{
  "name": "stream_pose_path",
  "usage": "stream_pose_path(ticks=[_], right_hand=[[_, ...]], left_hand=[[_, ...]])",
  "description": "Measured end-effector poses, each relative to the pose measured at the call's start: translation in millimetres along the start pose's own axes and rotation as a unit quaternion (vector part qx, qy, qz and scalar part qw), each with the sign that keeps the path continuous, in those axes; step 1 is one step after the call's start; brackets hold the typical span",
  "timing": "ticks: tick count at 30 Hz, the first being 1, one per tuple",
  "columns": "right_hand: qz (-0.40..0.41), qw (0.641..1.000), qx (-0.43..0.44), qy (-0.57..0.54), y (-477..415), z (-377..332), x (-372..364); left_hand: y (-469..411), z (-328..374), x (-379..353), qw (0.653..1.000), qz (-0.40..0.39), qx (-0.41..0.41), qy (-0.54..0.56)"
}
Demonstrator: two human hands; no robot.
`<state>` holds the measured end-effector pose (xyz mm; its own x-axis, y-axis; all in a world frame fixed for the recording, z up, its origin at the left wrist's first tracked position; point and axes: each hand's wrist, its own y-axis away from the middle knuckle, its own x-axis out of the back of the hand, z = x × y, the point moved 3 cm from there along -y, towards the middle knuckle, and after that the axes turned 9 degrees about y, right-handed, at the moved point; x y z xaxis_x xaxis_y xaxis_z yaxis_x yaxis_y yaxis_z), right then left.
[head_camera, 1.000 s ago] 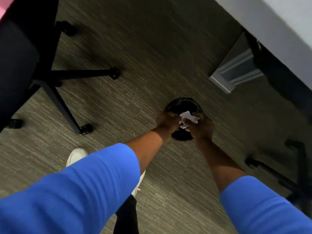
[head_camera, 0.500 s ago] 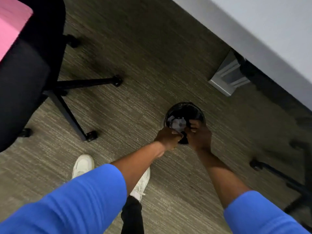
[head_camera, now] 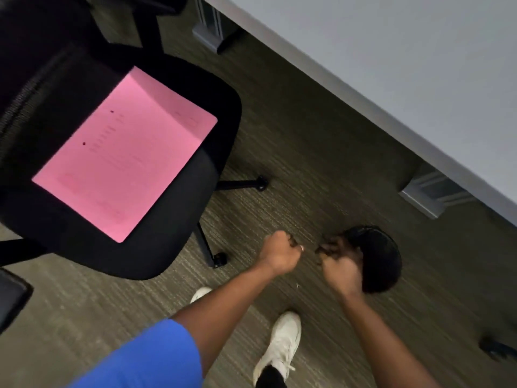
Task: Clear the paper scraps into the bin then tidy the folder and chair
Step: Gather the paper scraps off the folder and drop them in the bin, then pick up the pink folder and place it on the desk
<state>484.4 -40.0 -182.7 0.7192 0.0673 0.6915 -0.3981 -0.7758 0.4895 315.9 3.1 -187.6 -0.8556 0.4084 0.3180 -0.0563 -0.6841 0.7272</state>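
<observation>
A small black bin (head_camera: pixel 377 256) stands on the carpet below the desk edge. My right hand (head_camera: pixel 340 264) is curled shut just left of the bin, partly in front of it, with nothing visible in it. My left hand (head_camera: pixel 279 253) is a closed fist a little farther left, also with nothing seen in it. A pink folder (head_camera: pixel 126 155) lies flat on the seat of a black office chair (head_camera: pixel 179 233) at the left. No paper scraps show; the bin's inside is hidden.
A white desk top (head_camera: pixel 391 65) crosses the upper right, with grey desk feet (head_camera: pixel 425 197) on the carpet beneath. The chair's wheeled legs (head_camera: pixel 260 183) spread toward my hands. My white shoes (head_camera: pixel 279 348) stand below. Another dark chair base (head_camera: pixel 498 348) sits at the far right.
Both hands held white paper scraps over the bin, then let them go into it. The hands have drawn back to the left, closed, and the view swung onto the chair and pink folder.
</observation>
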Motion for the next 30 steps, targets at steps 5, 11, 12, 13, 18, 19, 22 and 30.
stream_pose_path(ticks=[5,11,12,13,18,19,22,30], right_hand=[[-0.013,0.998,0.016,-0.058,18,-74,-40],[-0.058,0.984,0.049,-0.158,45,-174,-93],[-0.069,0.982,0.048,-0.171,50,-189,-102],[-0.081,0.979,0.046,-0.184,54,-202,-109],[-0.13,0.964,0.026,-0.23,69,-254,-144],[-0.139,0.962,0.019,-0.234,71,-261,-151],[-0.15,0.958,-0.014,-0.243,75,-277,-167],[-0.145,0.947,-0.064,-0.281,84,-288,-186]], left_hand=[[10,1,105,0.997,0.073,0.013,-0.009],[30,19,227,0.974,0.223,0.028,-0.02],[34,23,244,0.969,0.243,0.031,-0.015],[36,25,261,0.965,0.261,0.034,-0.008],[45,25,341,0.939,0.341,0.013,-0.032],[45,21,356,0.934,0.355,0.008,-0.043],[42,5,396,0.927,0.362,-0.005,-0.098],[20,-48,447,0.938,0.31,-0.005,-0.153]])
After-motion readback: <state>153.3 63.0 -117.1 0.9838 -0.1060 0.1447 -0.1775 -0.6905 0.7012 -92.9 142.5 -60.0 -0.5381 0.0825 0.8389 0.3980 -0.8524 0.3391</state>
